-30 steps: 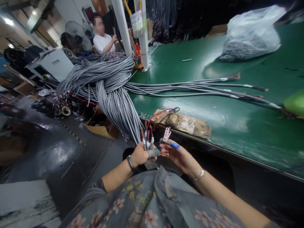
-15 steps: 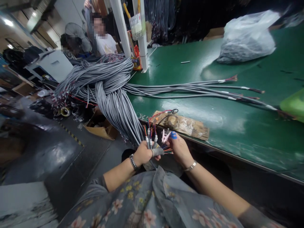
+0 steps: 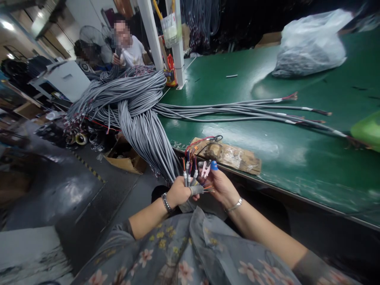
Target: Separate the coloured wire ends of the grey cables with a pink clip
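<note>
My left hand is closed around several grey cable ends, whose thin coloured wires fan out from the cut sheaths. Some ends point up with white bands, and one points right. Close beside it, my right hand wears a blue cover on its thumb tip. A pale pink clip, like a small clothes peg, is pinched in its fingers, near the bare wires. The fingertips behind the clip are partly hidden.
A thick grey cable bundle drapes over the edge of the green table. By that edge lies a taped wooden block with wires. A plastic bag stands farther back. A co-worker is beyond the cable pile.
My right hand has turned so its palm shows more, and the pink clip is now more upright. My left hand keeps its hold on the cables. The co-worker's raised hand has come down.
</note>
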A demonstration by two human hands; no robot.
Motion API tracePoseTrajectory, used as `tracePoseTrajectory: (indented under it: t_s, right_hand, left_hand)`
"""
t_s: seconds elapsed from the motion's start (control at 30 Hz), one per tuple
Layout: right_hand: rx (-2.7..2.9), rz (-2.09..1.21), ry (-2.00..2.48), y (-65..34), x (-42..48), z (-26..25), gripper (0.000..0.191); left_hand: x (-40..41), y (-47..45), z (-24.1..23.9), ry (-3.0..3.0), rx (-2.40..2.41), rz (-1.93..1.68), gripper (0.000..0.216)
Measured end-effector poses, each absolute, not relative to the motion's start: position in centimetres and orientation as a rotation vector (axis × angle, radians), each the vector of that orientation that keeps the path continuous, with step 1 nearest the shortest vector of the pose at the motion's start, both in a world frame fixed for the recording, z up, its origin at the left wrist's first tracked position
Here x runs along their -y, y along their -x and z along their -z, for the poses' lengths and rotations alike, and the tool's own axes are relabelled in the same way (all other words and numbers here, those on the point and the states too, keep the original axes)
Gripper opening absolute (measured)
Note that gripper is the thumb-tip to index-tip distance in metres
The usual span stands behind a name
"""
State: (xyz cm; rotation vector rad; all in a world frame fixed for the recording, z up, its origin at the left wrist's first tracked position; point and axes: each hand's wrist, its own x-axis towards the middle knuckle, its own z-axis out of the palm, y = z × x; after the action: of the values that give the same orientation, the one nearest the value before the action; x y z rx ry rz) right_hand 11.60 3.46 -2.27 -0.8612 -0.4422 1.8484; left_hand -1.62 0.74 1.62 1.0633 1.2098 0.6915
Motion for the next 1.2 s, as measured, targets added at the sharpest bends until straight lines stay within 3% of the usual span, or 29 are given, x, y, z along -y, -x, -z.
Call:
tracePoseTrajectory:
  t_s: [0.33, 0.47, 0.6, 0.77, 0.97, 1.2]
  right_hand:
    - [0.446, -1.973, 0.727, -12.4, -3.1, 2.4, 0.047]
    - [0.437, -1.988, 0.719, -12.6, -3.3, 2.4, 0.037]
    - [0.490, -1.843, 0.774, -12.4, -3.2, 2.4, 0.030]
    - [0.593, -1.593, 0.836, -11.9, -2.9, 2.9, 0.039]
    - [0.454, -1.898, 0.742, -11.9, -3.3, 3.2, 0.039]
    - [0.361, -1.933, 0.655, -11.8, -3.8, 3.5, 0.031]
  left_hand:
    - [-0.2, 1.9, -2.4, -1.048, -1.191, -0.705, 0.041]
    - [0.3, 2.2, -2.8, -1.047, -1.198, -0.736, 0.041]
    - [0.3, 2.1, -2.9, -1.012, -1.237, -0.768, 0.042]
    - [0.0, 1.9, -2.9, -0.997, -1.253, -0.790, 0.041]
    - [-0.3, 1.4, -2.5, -0.984, -1.248, -0.767, 0.040]
    - [-0.7, 1.0, -1.9, -1.014, -1.240, -0.749, 0.044]
